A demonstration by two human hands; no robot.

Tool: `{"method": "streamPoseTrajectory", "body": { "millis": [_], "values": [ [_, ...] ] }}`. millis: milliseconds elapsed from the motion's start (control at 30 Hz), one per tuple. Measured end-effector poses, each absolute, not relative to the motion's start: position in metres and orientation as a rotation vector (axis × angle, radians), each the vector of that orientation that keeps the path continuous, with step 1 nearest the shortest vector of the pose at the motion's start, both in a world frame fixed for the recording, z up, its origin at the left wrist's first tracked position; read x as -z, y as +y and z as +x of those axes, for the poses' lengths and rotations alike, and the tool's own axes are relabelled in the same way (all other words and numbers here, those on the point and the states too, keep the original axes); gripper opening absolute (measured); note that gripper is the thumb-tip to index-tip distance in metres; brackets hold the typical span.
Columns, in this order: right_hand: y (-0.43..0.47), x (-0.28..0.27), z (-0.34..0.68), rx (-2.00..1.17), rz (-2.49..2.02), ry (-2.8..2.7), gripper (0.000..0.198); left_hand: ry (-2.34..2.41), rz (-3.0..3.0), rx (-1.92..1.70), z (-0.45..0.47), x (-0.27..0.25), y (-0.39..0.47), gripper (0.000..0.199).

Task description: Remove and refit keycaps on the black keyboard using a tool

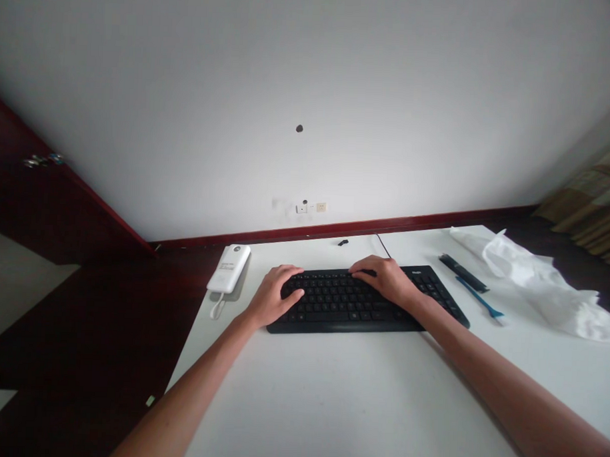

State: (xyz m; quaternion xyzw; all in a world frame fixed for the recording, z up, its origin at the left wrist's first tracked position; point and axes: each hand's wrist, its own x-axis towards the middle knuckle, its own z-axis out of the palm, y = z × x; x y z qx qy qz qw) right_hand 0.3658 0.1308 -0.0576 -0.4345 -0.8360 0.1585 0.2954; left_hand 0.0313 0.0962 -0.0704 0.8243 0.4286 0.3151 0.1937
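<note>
Forearms point(199, 391) | hands point(268, 299) partly hiding keyboard point(332, 303) | beside: power bank point(229, 269), brush point(477, 299)

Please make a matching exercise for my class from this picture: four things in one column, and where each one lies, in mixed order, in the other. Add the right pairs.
Things
1. keyboard
2. power bank
3. blue brush
4. crumpled white sheet

Places
A. along the right side of the table, nearest the curtain
B. partly covered by the left hand and right hand
C. between thing 1 and thing 4
D. left of the left hand

Right pairs: 1-B, 2-D, 3-C, 4-A
</note>
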Motion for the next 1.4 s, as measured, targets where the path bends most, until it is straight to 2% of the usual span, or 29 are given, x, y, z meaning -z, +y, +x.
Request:
{"method": "streamPoseTrajectory", "body": {
  "millis": [800,1133,1400],
  "values": [
    [0.127,0.056,0.365,-0.408,-1.129,-2.295,0.024,1.193,2.308,-0.913,0.031,0.069,0.096,0.038],
    [0.12,0.05,0.358,-0.259,-1.123,-2.422,0.029,1.186,2.301,-0.893,0.031,0.068,0.097,0.033],
    [0.099,0.038,0.34,-0.003,-1.495,-2.498,0.04,1.216,2.291,-0.888,0.033,0.068,0.097,0.03]
  ]
}}
